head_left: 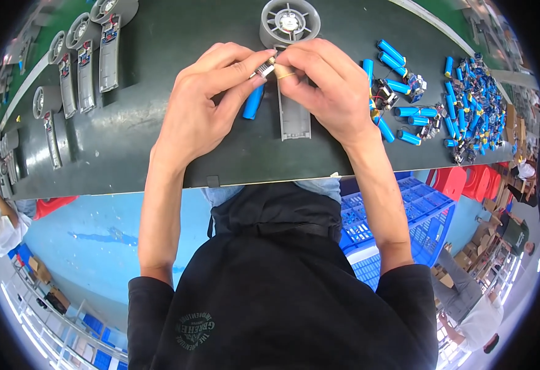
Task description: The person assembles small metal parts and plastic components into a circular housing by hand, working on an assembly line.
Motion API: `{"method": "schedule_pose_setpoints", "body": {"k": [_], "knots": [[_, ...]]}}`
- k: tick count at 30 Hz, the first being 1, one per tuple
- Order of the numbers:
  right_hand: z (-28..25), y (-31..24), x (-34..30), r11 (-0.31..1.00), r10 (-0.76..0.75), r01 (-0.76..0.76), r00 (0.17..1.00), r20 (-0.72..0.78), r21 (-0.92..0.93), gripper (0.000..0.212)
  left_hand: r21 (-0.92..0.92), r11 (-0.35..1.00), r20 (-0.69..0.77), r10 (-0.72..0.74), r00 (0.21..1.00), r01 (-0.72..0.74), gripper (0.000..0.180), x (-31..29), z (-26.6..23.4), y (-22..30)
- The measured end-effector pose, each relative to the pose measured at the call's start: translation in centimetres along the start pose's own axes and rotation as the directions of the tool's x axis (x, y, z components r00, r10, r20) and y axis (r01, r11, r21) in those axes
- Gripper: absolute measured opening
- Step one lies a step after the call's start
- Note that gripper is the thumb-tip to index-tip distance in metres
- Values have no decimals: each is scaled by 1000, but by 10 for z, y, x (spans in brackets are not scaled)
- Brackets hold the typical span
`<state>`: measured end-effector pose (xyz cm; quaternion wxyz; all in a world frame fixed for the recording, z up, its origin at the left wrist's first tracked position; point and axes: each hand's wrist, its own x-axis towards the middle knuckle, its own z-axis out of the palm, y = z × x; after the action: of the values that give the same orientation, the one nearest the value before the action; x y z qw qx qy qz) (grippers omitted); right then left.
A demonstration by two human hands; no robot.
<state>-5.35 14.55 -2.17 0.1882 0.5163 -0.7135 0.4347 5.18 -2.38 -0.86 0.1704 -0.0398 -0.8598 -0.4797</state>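
While left hand (205, 98) and right hand (331, 86), fingertips closed, pinched a small part (266, 68) over the grey fan housing (290, 39), open counter (245, 160) ran to its near edge, blue cells (451, 108) crowding the right end.

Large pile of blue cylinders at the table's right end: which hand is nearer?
Right. The right hand is left of the pile, with a smaller cylinder group between; the left hand is farther left.

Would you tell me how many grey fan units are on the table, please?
5 distinct: central fan unit; three fan units at upper left; lone fan unit below those. The far-left grey cluster overlaps; some may be hidden.
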Motion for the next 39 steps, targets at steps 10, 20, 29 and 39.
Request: {"method": "schedule_pose_setpoints", "body": {"k": [10, 20, 29, 39], "knots": [[-32, -7, 19, 970, 236, -240, 969, 76, 37, 19, -22, 998, -88, -59, 994, 57, 32, -2, 6, -4], [-134, 266, 75, 550, 703, -648, 700, -128, -526, 104, -156, 920, -44, -371, 928, 360, 47, 9, 41, 24], [-111, 230, 93, 420, 877, -875, 460, 140, 243, 44, 186, 956, -387, -142, 911, 227, 39, 175, -25, -61], [-53, -6, 33, 187, 873, -878, 355, 335, 441, 29, 534, 768, -564, 12, 826, 354, 57, 237, -49, -154]]}}
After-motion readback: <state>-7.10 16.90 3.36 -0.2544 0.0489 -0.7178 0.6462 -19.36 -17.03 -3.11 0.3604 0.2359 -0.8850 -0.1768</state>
